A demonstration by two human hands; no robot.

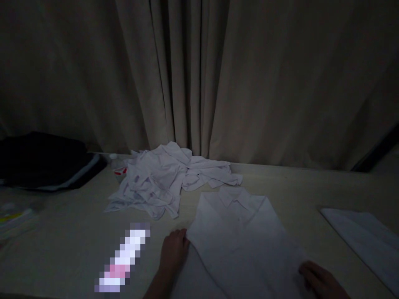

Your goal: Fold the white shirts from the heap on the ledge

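A white collared shirt [240, 245] lies spread face up on the pale table, its collar pointing away from me. My left hand [175, 246] is closed on the shirt's left edge, near the sleeve. On the opposite side my right hand [319, 279] has its fingers closed at the shirt's right edge, low in the view. The lower part of the shirt runs out of the frame at the bottom.
Behind the shirt is a crumpled heap of white shirts [156, 174], with a clear bottle [116, 164] beside it. Dark folded clothes [40, 160] are stacked far left. A folded white garment [364, 236] lies right. A pixelated bright object [123, 261] lies front left.
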